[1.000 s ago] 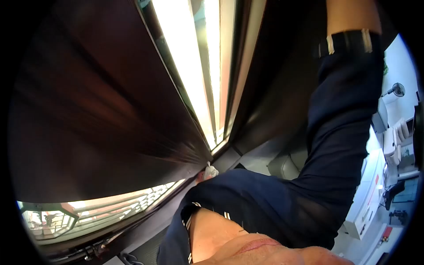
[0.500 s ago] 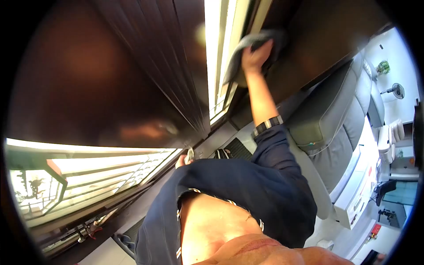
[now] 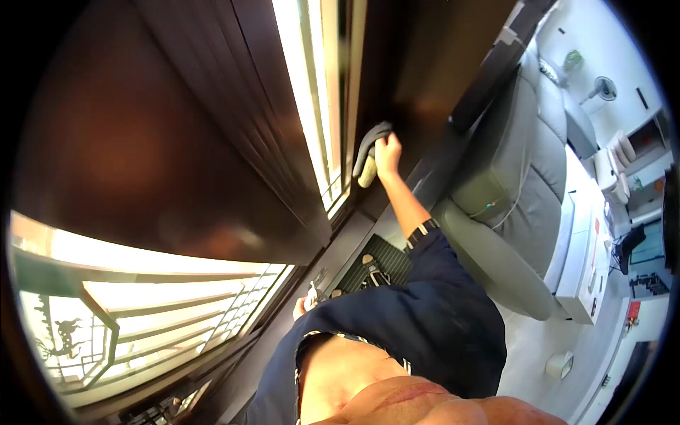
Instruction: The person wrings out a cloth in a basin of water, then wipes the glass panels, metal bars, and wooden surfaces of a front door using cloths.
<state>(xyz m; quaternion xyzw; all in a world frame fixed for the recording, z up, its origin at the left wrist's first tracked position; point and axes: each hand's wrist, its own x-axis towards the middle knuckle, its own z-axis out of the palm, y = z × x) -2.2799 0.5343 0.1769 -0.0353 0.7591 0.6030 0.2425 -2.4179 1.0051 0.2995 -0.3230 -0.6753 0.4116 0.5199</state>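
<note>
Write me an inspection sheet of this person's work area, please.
Surface: dark, glossy panel beside a bright window; too dim to judge cleanliness.
Things in use: gray cloth; small whitish object, kind unclear.
Clutter: footwear on a dark ribbed mat.
Hands: right hand grips the gray cloth; left hand is at the whitish object, mostly hidden, grip unclear.
Cables: thin pale cord across the gray sofa; none seen at the hands.
Surroundings: fan and green plant beyond the sofa; other people: nothing seen.
</note>
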